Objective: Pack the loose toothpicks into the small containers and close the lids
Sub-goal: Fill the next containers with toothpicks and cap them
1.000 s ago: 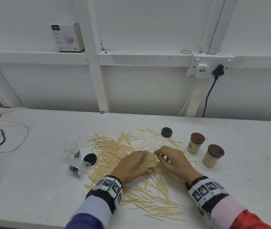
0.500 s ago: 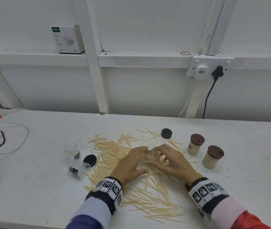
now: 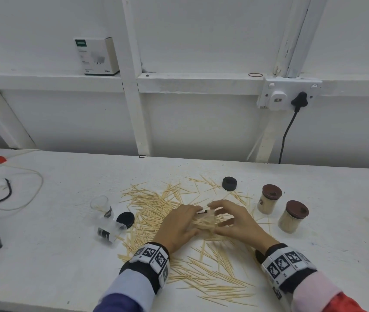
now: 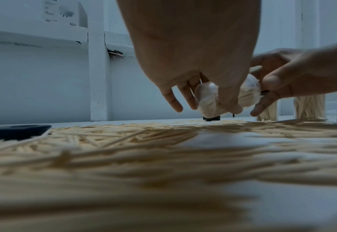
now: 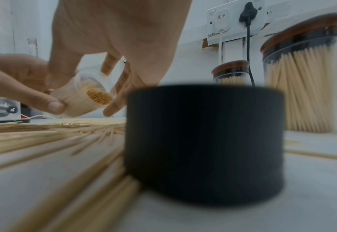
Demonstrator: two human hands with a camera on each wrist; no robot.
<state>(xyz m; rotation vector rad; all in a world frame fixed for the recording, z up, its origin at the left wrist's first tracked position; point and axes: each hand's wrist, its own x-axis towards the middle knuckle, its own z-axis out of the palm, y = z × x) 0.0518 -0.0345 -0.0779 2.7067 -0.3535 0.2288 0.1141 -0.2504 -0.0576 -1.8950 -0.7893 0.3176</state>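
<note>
1. The left hand (image 3: 180,226) grips a small clear container (image 5: 88,95) packed with toothpicks, thumb and fingers curled round its side; it is held tilted just above the tabletop (image 3: 44,255), its open mouth turned toward the right hand.
2. The right hand (image 3: 235,221) is at the container's mouth with fingers spread and loosely bent; whether they touch the rim I cannot tell.
3. Loose toothpicks (image 3: 156,206) lie scattered under and around both hands, reaching to the near edge.
4. A black lid (image 3: 229,183) sits on the far side of the pile, and another black lid (image 3: 125,219) lies left of it.
5. Beside that left lid, one empty clear container (image 3: 100,204) stands upright and another (image 3: 109,231) lies on its side.
6. To the right, two filled containers with brown lids (image 3: 269,199) stand closed, well apart from the hands.
7. A wall socket (image 3: 288,93) with a black plug is on the wall behind.
</note>
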